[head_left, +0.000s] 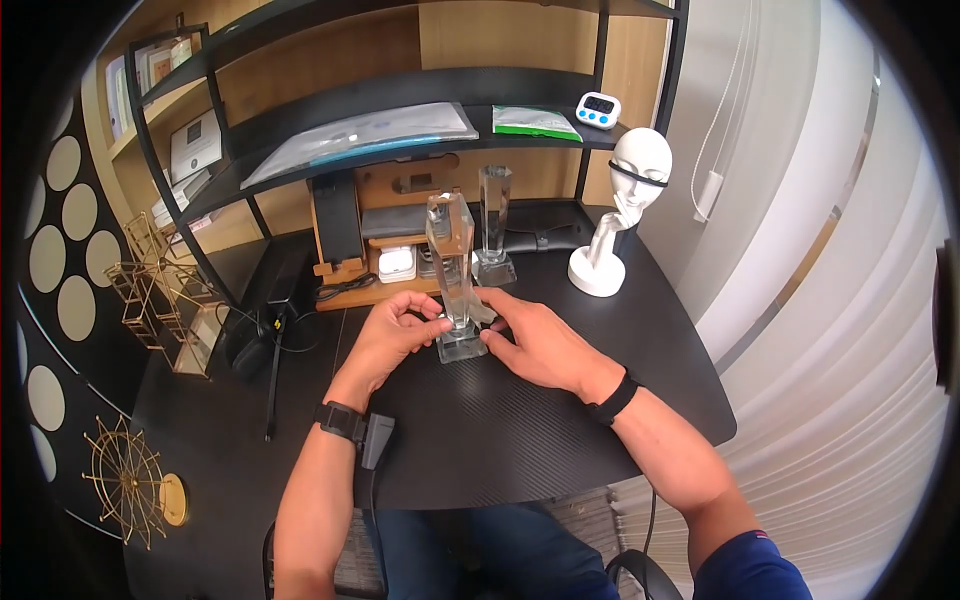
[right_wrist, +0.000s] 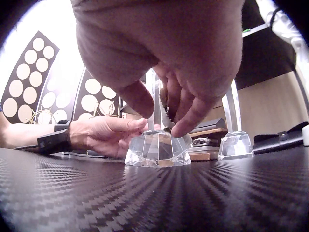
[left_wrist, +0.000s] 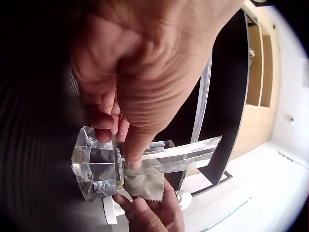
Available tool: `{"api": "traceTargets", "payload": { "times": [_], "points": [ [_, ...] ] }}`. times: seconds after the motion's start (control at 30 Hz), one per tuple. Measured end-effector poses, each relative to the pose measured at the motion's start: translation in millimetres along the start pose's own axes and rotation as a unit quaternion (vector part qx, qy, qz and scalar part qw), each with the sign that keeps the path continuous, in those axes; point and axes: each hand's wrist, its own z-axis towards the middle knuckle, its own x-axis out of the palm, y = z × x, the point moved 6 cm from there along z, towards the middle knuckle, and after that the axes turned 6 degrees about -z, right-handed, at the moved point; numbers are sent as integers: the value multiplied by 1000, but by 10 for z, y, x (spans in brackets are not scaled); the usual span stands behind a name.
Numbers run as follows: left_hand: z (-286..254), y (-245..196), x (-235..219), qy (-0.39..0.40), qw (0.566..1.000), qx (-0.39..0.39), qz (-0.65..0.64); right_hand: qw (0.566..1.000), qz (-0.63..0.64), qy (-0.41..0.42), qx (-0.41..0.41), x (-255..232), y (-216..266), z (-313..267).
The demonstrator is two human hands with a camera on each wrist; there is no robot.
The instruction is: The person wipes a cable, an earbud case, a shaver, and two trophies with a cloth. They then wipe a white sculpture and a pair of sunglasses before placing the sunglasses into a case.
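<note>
A clear crystal trophy stands upright on the black desk, on a faceted base. My left hand steadies the lower column from the left; its thumb lies on the column just above the base, the other fingers curled close by. From the other side, my right hand pinches a small grey-beige cloth with a zigzag edge, holding it against the column's lower part. Part of the cloth is hidden behind the right-hand fingers.
A second crystal trophy stands just behind. Farther back are a wooden organizer and a black case. A white head sculpture stands at right; a gold wheel ornament is at left. The shelf overhangs the desk's back.
</note>
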Motion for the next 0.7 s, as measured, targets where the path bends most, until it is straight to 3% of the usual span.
{"api": "traceTargets", "payload": {
  "times": [0.2, 0.3, 0.4, 0.47, 0.6, 0.67, 0.7],
  "points": [
    [-36, 47, 119, 26, 996, -26, 87, 997, 70, -20, 31, -3, -52, -3],
    [-25, 62, 136, 35, 996, -11, 85, 992, 102, -67, -9, -40, -61, -14],
    [-30, 59, 133, 28, 994, -22, 101, 994, 103, -18, -10, -40, -33, -2],
    [-30, 60, 130, 28, 999, 3, 38, 998, 16, 57, 37, 30, -39, -19],
    [-10, 82, 62, 35, 997, 11, 69, 997, 13, 55, 51, 22, -7, -30],
    [7, 159, 38, 58, 996, -34, 51, 990, 85, -88, -67, -53, 33, -29],
    [10, 168, 33, 58, 996, -34, 52, 990, 85, -88, -67, -40, 16, -31]
  ]
}}
